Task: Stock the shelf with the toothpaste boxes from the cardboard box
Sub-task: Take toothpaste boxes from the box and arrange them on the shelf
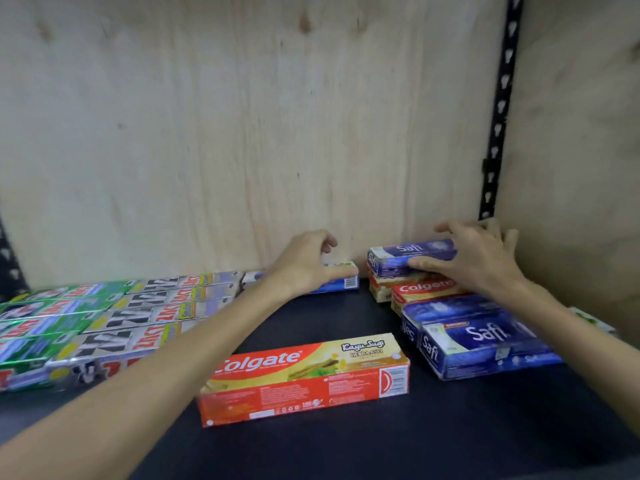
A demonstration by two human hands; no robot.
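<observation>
Left hand (304,261) gripping a blue-white box (341,280); right hand (481,259) gripping the top Safi box (412,256). Zact boxes (104,317) crowding left, Colgate box (304,375) lying front-centre. Bare dark shelf (450,427) along the front.

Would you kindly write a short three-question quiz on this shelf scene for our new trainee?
1. True or false: the right hand grips the blue Safi toothpaste box on top of a stack.
2. Which brand is the red and yellow toothpaste box lying alone at the front of the dark shelf? A Zact, B Colgate, C Safi.
3. What does the left hand touch?

Key: 1 true. 2 B. 3 A blue and white toothpaste box by the plywood back wall.
</observation>
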